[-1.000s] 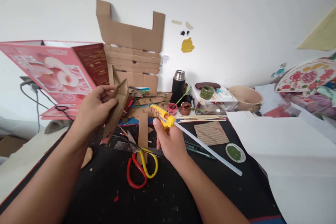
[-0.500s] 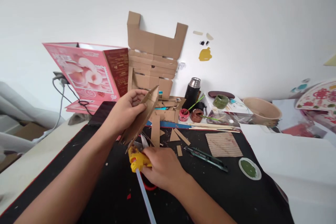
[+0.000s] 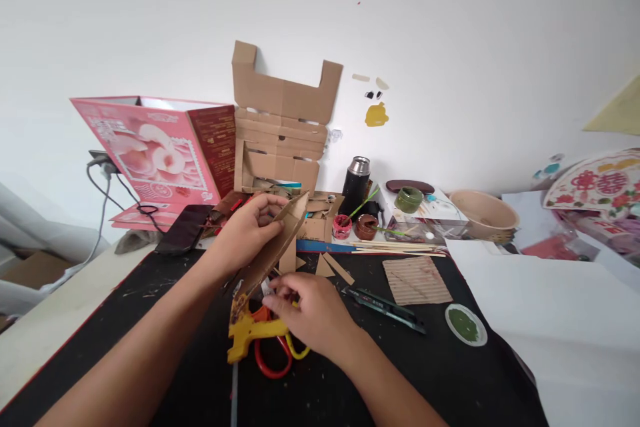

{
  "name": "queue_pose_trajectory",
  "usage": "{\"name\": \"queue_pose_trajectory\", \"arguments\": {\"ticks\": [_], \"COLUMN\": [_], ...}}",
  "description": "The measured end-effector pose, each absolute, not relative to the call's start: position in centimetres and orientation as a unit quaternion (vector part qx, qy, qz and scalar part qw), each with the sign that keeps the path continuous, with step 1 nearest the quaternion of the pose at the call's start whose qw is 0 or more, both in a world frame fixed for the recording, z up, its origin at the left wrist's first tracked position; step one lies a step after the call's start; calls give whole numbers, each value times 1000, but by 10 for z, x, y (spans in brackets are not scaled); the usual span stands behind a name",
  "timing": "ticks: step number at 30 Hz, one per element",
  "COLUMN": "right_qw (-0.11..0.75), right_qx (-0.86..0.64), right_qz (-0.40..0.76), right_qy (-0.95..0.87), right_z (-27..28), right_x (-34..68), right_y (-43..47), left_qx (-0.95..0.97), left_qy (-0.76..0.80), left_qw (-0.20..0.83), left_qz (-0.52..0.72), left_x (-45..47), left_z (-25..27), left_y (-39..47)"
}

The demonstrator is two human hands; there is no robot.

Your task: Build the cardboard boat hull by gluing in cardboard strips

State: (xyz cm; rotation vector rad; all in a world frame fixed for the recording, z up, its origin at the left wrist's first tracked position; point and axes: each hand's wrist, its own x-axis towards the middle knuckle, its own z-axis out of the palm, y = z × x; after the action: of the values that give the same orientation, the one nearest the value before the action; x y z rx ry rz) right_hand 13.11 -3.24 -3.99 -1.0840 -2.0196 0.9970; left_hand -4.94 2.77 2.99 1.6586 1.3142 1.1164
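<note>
A folded piece of cardboard [image 3: 276,245] is held tilted in my left hand [image 3: 255,230], thumb on the near face and fingers behind. Below its lower end, a yellow hot glue gun [image 3: 247,333] lies on the black mat, with a clear glue stick [image 3: 235,390] sticking out of its rear. My right hand [image 3: 315,313] is off the gun, just right of it, with thumb and fingers loosely curled and apart. Beneath and beside that hand are red-handled scissors [image 3: 273,372] and a yellow handle loop [image 3: 300,352]. The scissor blades are partly hidden.
A green utility knife [image 3: 385,309], corrugated cardboard [image 3: 417,280] and a lid with green paint [image 3: 466,325] lie to the right. Behind stand paint jars [image 3: 367,227], a black flask [image 3: 356,187], thin sticks [image 3: 395,248] and a pink box [image 3: 155,153]. Cardboard scraps [image 3: 324,267] lie mid-mat.
My right hand has let go of the glue gun, which now rests on the mat. The cardboard in my left hand has come down slightly. The camera view has shifted a little.
</note>
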Motion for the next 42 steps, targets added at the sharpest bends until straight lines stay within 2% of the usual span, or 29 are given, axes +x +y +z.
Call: {"name": "queue_pose_trajectory", "arguments": {"ticks": [5,10,18,24,42], "right_qw": [465,529,545,539,535], "right_qx": [-394,-375,-396,-401,-403], "right_qz": [554,610,592,593,548], "right_qy": [-568,-456,-443,-444,-502], "right_z": [-44,-40,-37,-35,-41], "right_x": [139,146,147,148,148], "right_y": [-17,-5,-5,-4,-9], "left_qx": [647,677,725,725,731], "left_qy": [492,493,518,556,535], "left_qw": [387,350,301,222,173], "left_qz": [436,419,338,340,386], "left_x": [-42,-32,-19,-14,-11], "left_z": [24,12,14,15,9], "left_y": [29,25,13,7,7]}}
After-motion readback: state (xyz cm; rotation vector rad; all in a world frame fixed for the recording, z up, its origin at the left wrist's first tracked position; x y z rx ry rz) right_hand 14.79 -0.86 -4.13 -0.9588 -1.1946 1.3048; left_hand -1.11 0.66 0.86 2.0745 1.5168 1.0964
